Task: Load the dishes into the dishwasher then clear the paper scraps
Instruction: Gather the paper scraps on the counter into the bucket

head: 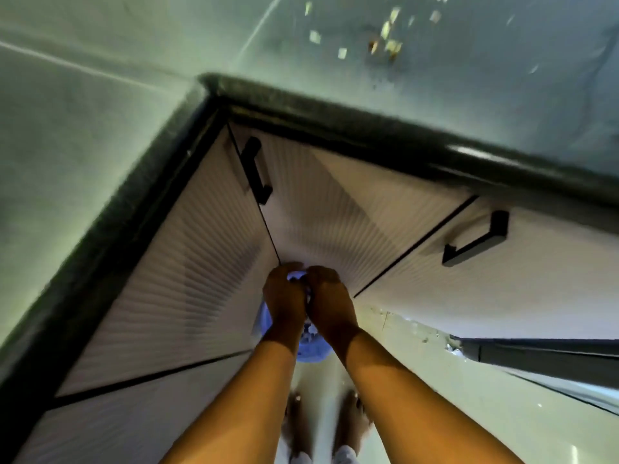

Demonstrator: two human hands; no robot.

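My left hand [284, 296] and my right hand [330, 303] are pressed together with curled fingers, low in front of the cabinet corner. A small pale bit shows between their fingertips; it looks like paper scraps held in both hands. Directly below them a blue bin [313, 351] stands on the floor, mostly hidden by my wrists, with white bits [310, 329] inside it. Several more paper scraps [388, 35] lie scattered on the grey countertop [469, 95] at the far top, blurred.
White ribbed cabinet doors [335, 209] with black handles [256, 172] [475, 241] meet at a corner under the dark counter edge [335, 125]. A dark grey panel [542, 356] juts out low at the right. My feet [321, 423] stand on the pale floor.
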